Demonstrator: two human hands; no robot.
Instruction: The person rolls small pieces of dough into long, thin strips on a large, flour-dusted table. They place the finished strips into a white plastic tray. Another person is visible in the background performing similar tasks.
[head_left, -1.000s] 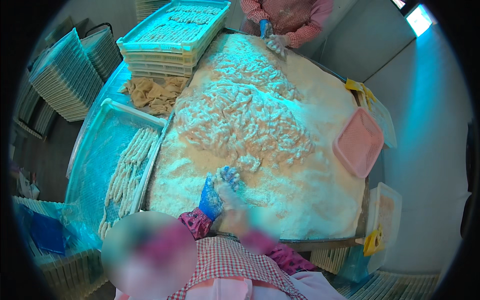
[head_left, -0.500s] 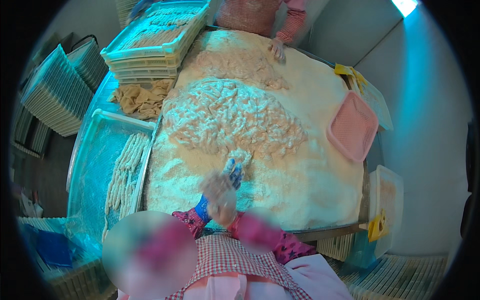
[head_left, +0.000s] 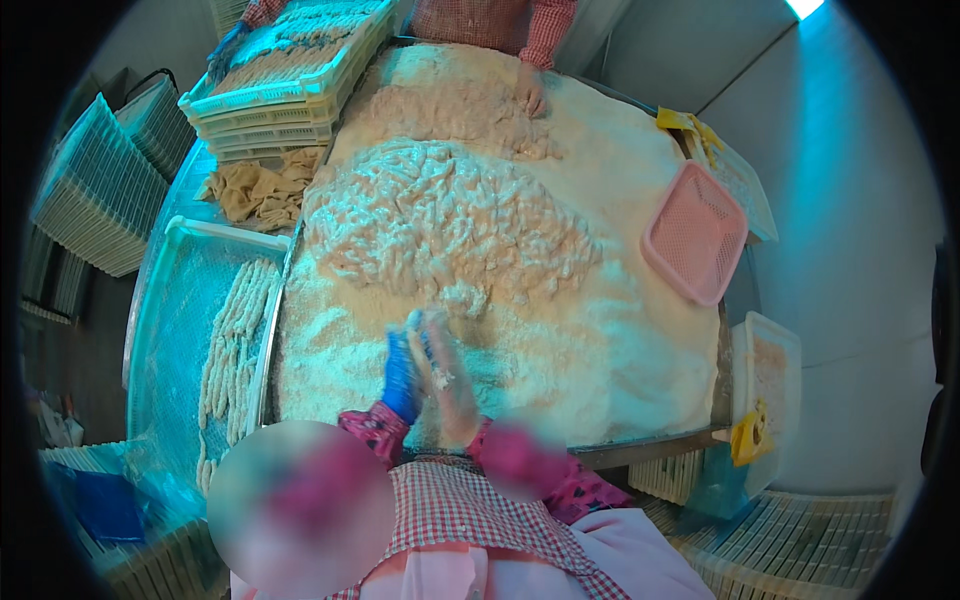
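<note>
My left hand [head_left: 399, 378], in a blue glove, points away from me with its fingers stretched out. Palm facing it, my right hand [head_left: 452, 395] is pale with flour and smeared by motion. A pale floured strip [head_left: 418, 350] seems pressed between the two palms; its ends are blurred. Both hands are above the near part of a powder-covered table [head_left: 600, 390]. Just beyond the fingertips lies a small floured clump [head_left: 463, 298], at the near edge of a big heap of wet, pale strips [head_left: 440, 215].
At left, a light tray [head_left: 160, 330] holds a row of coated strips [head_left: 238, 340]. Behind it are a crumpled tan cloth [head_left: 262, 190] and stacked trays [head_left: 265, 125]. A pink basket [head_left: 697, 235] rests at the right edge. Across the table, a co-worker's hand [head_left: 531, 92] touches the powder.
My hands have gone from overlapping, right over left, to palm against palm with fingers pointing away. The co-worker's blue-gloved hand now shows beside the stacked trays. The whole view has shifted slightly.
</note>
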